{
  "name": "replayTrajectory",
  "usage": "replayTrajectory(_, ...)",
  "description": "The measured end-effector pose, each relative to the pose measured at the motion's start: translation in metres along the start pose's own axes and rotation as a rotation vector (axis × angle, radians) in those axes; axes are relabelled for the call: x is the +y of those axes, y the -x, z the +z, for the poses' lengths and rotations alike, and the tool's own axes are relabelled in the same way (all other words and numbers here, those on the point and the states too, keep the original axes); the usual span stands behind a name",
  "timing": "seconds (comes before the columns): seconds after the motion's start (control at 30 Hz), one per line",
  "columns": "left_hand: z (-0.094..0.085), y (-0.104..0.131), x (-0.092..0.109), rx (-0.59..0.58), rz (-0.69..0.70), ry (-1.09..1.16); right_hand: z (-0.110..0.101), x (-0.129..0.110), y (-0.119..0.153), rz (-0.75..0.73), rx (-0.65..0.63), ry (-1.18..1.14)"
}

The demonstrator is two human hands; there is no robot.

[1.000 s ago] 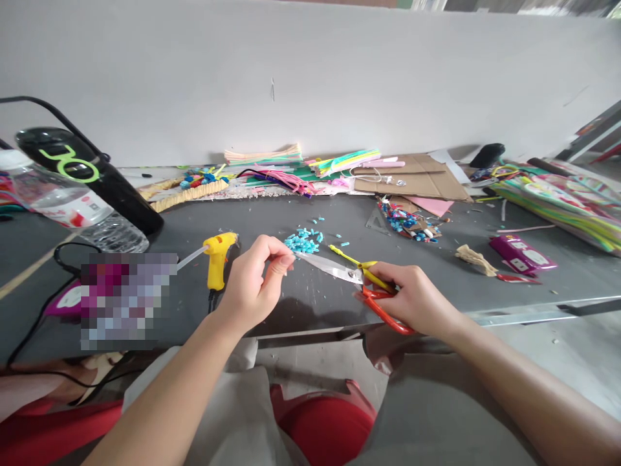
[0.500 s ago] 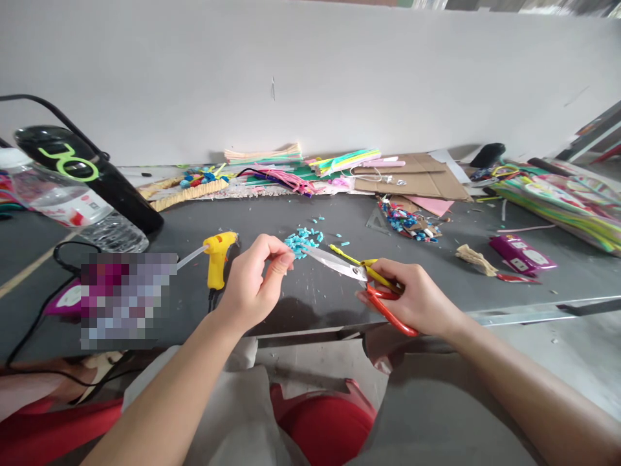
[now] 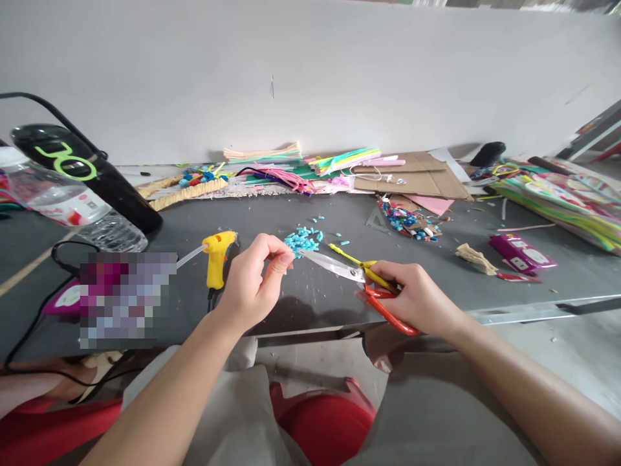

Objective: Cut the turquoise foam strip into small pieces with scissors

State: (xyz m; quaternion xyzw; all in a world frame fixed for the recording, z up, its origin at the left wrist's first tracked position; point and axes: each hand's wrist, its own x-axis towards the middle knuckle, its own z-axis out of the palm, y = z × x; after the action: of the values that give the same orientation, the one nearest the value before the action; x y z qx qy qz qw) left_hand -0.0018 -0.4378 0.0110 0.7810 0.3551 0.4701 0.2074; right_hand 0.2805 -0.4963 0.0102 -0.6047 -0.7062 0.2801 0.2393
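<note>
Red-handled steel scissors [image 3: 334, 265], gripped by the right hand [image 3: 414, 294], point left towards the left hand [image 3: 256, 278], its fingertips pinched, contents I can't tell

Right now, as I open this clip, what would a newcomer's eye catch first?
Probably the scissors with red and yellow handles, held mid-table by the right hand. Next, the bright blue bits, heaped on the dark table just beyond the blades. Then the yellow glue gun, lying left of the left hand.
</note>
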Motion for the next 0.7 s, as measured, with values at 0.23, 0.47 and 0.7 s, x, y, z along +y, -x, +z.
replayTrajectory(0.23,0.0003,-0.0003,0.0001,-0.001,-0.014,0.001,0.0001,0.0006,0.0011,-0.019,-0.006,-0.014)
replayTrajectory(0.47,-0.0005,-0.0005,-0.0006,-0.008,-0.02,-0.007,-0.0007,0.0008,0.0006,-0.001,-0.019,-0.006)
replayTrajectory(0.7,0.0,-0.0009,-0.0016,-0.002,0.0,0.0,0.0005,0.0036,0.0007,-0.001,-0.028,0.004)
